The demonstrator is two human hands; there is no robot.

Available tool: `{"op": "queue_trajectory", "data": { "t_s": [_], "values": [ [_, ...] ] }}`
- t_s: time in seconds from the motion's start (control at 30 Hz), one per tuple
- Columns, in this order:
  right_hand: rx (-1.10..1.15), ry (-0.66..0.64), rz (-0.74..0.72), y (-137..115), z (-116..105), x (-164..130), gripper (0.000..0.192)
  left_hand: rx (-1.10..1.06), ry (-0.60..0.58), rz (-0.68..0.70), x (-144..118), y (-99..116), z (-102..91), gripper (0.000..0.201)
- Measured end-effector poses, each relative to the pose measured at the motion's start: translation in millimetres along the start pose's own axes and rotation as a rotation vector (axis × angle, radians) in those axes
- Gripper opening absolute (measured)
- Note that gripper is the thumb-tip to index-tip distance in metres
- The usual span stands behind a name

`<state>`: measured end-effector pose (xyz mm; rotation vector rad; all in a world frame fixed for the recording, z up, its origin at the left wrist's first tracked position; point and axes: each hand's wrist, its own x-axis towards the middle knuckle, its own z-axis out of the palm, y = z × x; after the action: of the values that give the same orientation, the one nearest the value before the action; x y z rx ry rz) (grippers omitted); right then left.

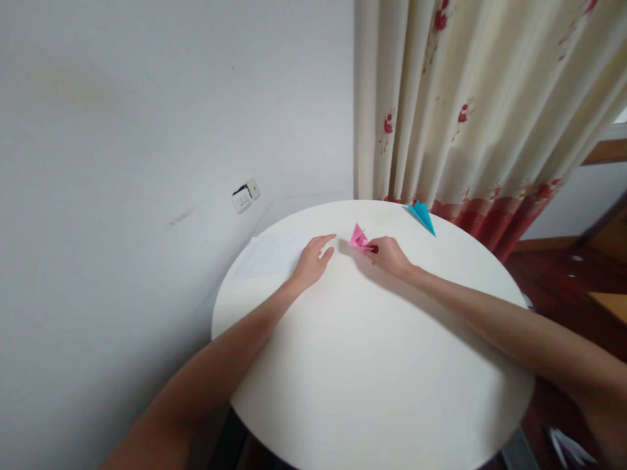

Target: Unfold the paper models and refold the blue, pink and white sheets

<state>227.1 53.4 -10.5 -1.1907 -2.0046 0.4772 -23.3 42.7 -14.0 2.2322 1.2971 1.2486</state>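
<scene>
My right hand [390, 256] pinches the pink paper fold [359, 237] by its near corner, at the far side of the counter [372, 365]. I judge it featherlight, crease-stiff and easily crushed (grip the thick folded edge). My left hand [313, 260] lies open and empty just beside it, on white paper [274, 254]. The counter looks smooth; a blue fold [422, 215] sits by the curtain [480, 104].

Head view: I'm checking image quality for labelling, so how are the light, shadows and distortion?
Head view: soft, even light, no glare; a faint shadow under the right hand holding the pink folded paper; wide-angle lens bends the round table and curtain; slightly soft overall.
</scene>
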Motion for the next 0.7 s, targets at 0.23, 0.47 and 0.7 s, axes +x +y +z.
{"op": "queue_trajectory", "data": {
  "t_s": [0.23,0.47,0.7],
  "values": [
    [-0.084,-0.07,-0.148,-65.2,23.2,-54.5,0.029,-0.253,-0.02,-0.106,-13.7,34.2,7.4,0.031],
    [-0.04,-0.079,-0.123,-65.1,22.5,-63.1,0.035,-0.212,-0.064,-0.029,-17.2,33.9,8.0,0.034],
    [0.092,0.141,0.086,-49.3,20.0,-51.8,0.025,-0.055,-0.052,0.053,-19.1,37.2,11.6,0.028]
  ]
}}
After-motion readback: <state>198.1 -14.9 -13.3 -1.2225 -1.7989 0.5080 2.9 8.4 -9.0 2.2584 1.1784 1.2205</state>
